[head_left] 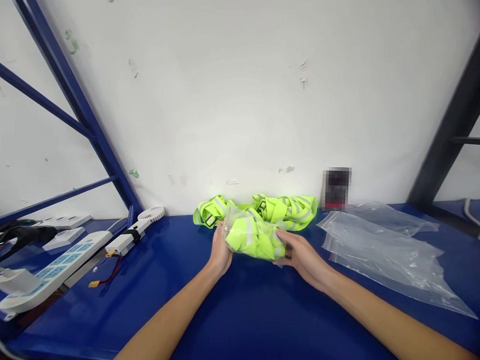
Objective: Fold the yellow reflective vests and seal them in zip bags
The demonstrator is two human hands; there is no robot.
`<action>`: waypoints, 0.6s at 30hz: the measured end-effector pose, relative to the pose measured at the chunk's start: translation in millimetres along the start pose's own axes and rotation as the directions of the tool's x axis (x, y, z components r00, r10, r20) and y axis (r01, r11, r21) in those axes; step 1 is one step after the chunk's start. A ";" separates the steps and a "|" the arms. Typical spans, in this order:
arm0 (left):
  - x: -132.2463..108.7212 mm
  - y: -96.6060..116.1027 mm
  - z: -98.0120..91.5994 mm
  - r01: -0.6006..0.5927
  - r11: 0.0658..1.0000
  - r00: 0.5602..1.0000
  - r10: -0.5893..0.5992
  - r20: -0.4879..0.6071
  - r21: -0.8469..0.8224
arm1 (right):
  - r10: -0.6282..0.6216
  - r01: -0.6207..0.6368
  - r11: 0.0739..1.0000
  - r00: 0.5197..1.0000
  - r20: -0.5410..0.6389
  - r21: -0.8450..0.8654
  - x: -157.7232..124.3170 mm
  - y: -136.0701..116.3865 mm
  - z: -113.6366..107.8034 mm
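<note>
Between my two hands is a clear plastic bag [256,238] with a folded neon-yellow reflective vest inside, held a little above the blue table. My left hand [220,251] grips the bag's left end, its fingers partly hidden behind the plastic. At the right end, my right hand [300,254] has its thumb on the front and its fingers curled underneath. Just behind the bag, more neon-yellow reflective vests [297,211] with grey stripes lie bundled against the wall.
Several flat clear plastic bags [387,253] lie on the blue table [219,326] at right, near a pixelated dark item [336,188]. A white power strip [59,271], a small white fan [151,213] and a wired white device [123,242] sit at left. Blue frame bars [88,117] rise beside the wall.
</note>
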State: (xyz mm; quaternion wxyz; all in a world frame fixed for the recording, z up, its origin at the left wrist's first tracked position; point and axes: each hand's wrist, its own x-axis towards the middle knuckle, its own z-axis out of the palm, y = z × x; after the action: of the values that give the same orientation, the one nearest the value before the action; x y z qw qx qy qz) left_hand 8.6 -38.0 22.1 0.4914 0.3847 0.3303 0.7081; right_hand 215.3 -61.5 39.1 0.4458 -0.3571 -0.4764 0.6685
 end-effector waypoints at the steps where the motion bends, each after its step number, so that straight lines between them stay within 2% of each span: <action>1: 0.6 0.4 -1.8 -0.035 0.998 0.999 0.034 0.020 0.043 | 0.028 -0.027 0.999 1.000 -0.013 0.024 -0.3 -0.3 0.3; 3: 2.0 5.1 -4.8 -0.120 0.980 0.990 0.106 0.092 0.162 | 0.020 -0.014 0.999 0.994 -0.108 0.051 0.0 0.9 0.4; 6: 5.0 16.6 -7.2 -0.255 0.896 0.947 0.155 0.281 0.363 | -0.024 0.041 0.997 0.974 -0.227 0.070 3.7 5.9 -2.2; 8: 7.8 21.9 -9.2 -0.324 0.825 0.906 0.128 0.404 0.464 | -0.075 0.091 0.995 0.956 -0.284 0.044 7.0 9.7 -5.4; 10: 10.9 23.3 -12.6 -0.333 0.784 0.874 0.046 0.485 0.525 | -0.144 0.152 0.988 0.926 -0.350 -0.006 10.0 13.1 -8.7; 13: 14.5 20.5 -18.4 -0.260 0.791 0.855 -0.078 0.512 0.554 | -0.252 0.234 0.967 0.872 -0.419 -0.096 13.0 16.5 -12.4; 16: 15.5 17.1 -21.9 -0.097 0.858 0.837 -0.204 0.508 0.505 | -0.330 0.278 0.943 0.832 -0.446 -0.180 15.0 18.6 -14.6; 18: 15.2 15.5 -22.9 0.018 0.894 0.805 -0.278 0.524 0.447 | -0.370 0.299 0.928 0.808 -0.458 -0.222 16.4 20.1 -15.8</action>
State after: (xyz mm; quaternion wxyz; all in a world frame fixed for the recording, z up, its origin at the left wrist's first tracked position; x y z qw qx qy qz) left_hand -21.6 -30.2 27.5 0.5281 0.6491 0.3407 0.4287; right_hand 218.7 -44.1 14.4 0.6369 -0.4560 -0.4477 0.4312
